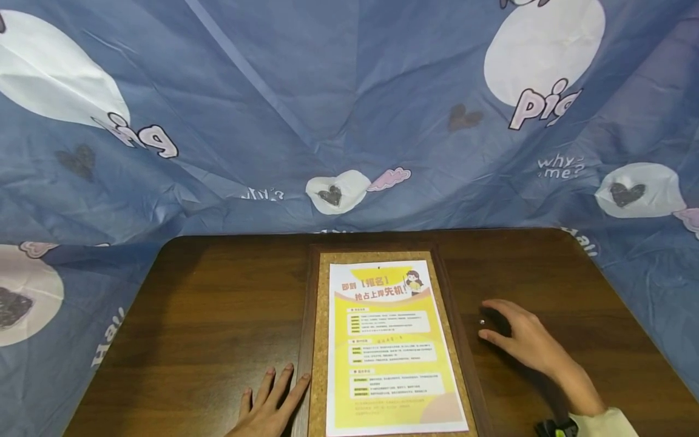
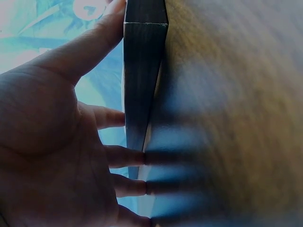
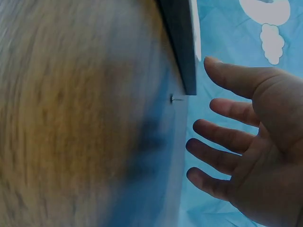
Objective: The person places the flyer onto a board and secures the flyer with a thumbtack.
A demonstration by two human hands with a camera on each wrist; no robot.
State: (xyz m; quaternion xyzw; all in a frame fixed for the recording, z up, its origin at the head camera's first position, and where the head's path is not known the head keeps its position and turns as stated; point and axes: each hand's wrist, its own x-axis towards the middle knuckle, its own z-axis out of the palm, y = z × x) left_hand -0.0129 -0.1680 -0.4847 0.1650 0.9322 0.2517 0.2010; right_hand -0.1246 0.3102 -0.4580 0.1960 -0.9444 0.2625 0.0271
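A yellow and white printed poster [image 1: 393,364] lies on a cork board [image 1: 322,340] with a dark wooden frame [image 1: 457,340]. One small dark pin [image 1: 379,267] sits at the poster's top edge. To the right of the frame, a thumbtack [image 3: 174,99] rests on the table with its point sticking out. My right hand [image 1: 526,340] hovers beside that tack, thumb and fingers apart, holding nothing. My left hand [image 1: 267,406] lies at the frame's lower left side. In the left wrist view its thumb touches the frame, and its extended fingertips reach the tabletop.
The brown wooden table [image 1: 218,303] has rounded far corners. Behind it hangs a blue printed cloth [image 1: 273,121], which also runs down both sides. A dark band [image 1: 557,428] circles my right wrist, below a light sleeve [image 1: 606,425].
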